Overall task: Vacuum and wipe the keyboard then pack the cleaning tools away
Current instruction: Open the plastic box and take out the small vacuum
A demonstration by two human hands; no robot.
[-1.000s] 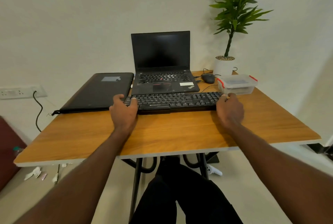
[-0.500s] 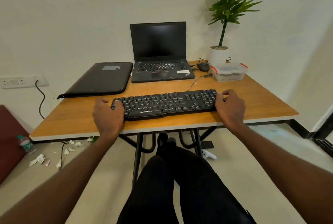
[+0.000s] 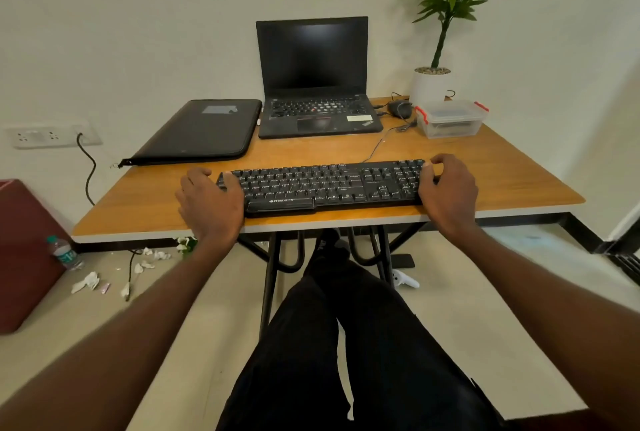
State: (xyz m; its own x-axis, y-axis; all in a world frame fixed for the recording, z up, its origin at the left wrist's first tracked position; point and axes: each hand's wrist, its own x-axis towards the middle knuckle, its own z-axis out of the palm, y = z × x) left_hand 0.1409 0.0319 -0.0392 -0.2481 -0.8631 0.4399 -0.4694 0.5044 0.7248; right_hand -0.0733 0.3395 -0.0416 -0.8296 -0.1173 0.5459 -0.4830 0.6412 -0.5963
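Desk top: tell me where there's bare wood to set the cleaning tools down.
Bare wood lies on the table right of the keyboard, in front of the plastic container; also left of the left hand, in front of the black sleeve. A strip runs between keyboard and laptop, crossed by a cable. The back right corner is crowded.

Laptop [image 3: 317, 94], sleeve [image 3: 197, 132], potted plant [image 3: 446, 14]

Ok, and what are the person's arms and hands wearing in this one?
Nothing: the left hand and right hand are bare, without gloves, rings or a watch. Both forearms are uncovered, with no sleeve in view. Dark trousers cover the legs.
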